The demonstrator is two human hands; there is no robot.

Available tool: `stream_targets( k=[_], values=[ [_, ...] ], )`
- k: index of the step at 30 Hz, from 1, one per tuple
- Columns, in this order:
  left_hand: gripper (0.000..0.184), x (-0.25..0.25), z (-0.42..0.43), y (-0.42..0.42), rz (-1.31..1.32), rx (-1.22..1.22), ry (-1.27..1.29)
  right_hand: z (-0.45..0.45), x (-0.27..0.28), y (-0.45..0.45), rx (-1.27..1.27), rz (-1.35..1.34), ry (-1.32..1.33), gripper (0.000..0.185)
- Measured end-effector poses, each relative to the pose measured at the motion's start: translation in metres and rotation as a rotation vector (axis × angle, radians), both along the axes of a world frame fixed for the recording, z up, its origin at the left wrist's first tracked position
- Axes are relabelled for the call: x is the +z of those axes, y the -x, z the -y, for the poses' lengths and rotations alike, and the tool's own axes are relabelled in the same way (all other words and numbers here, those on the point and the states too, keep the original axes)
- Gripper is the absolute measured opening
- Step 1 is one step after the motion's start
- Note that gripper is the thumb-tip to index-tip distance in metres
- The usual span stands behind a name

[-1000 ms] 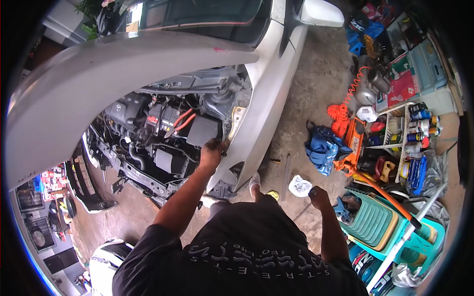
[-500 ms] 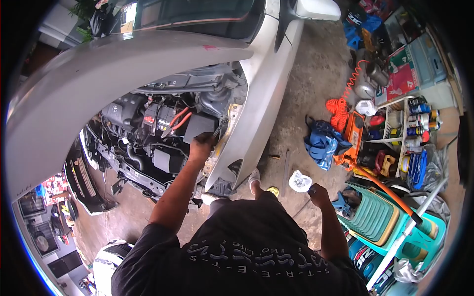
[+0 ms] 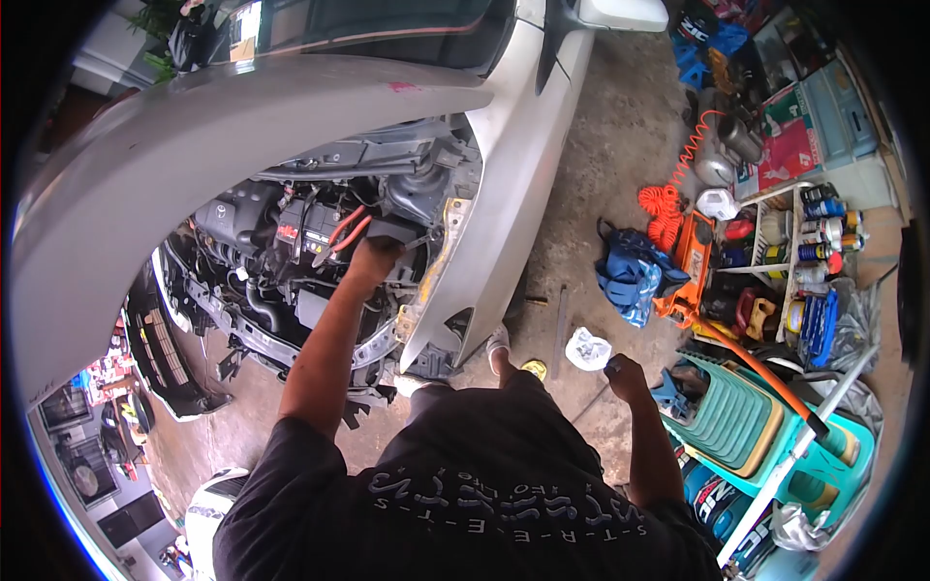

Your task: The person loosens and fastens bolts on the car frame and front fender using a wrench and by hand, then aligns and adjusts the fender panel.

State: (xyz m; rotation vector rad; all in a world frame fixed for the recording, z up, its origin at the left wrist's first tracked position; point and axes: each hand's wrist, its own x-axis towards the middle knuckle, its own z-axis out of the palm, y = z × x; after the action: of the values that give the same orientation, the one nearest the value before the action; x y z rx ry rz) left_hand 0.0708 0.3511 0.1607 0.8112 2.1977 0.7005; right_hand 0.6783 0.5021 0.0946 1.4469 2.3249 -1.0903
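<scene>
My left hand (image 3: 376, 259) is over the open engine bay, above a dark box cover (image 3: 392, 230). Its fingers are closed on a slim silvery tool (image 3: 415, 242) pointing toward the fender; its exact kind does not show. Just beyond the hand, red-handled pliers (image 3: 346, 230) lie on the car battery (image 3: 308, 228). Low at my right side hangs my right hand (image 3: 627, 379), fingers curled; a small dark bit shows at them, too little to name. Beside it on the floor is a white crumpled plastic bag or container (image 3: 587, 350).
The raised hood (image 3: 223, 116) arches over the bay, and the fender (image 3: 494, 232) borders it. To the right are an orange floor jack (image 3: 688, 271), a blue cloth bundle (image 3: 635, 276), a coiled red hose (image 3: 661, 215), a bottle rack (image 3: 796, 232) and stacked green stools (image 3: 722, 416). A removed bumper (image 3: 165, 358) lies left.
My left hand has moved left and slightly up, away from the fender edge toward the battery and pliers, with the silvery tool still in it. My right hand has barely shifted.
</scene>
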Motion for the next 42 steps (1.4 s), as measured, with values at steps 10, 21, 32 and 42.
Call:
stream_targets(
  k=[10,21,32,42],
  values=[
    [0.029,-0.008,-0.158,-0.005,-0.378,0.060,-0.027,0.008,0.006,-0.001,-0.046,0.033,0.039,0.023],
    [0.029,0.009,-0.137,-0.007,-0.514,-0.290,-0.212,0.017,0.002,-0.016,-0.092,0.080,0.076,0.025],
    [0.029,0.048,-0.007,-0.048,-0.011,0.114,-0.010,-0.001,0.009,0.002,-0.089,-0.015,0.038,0.023],
    [0.018,0.017,0.023,-0.062,0.696,0.498,-0.194,-0.008,0.010,0.025,-0.003,0.018,0.047,0.025]
  ],
)
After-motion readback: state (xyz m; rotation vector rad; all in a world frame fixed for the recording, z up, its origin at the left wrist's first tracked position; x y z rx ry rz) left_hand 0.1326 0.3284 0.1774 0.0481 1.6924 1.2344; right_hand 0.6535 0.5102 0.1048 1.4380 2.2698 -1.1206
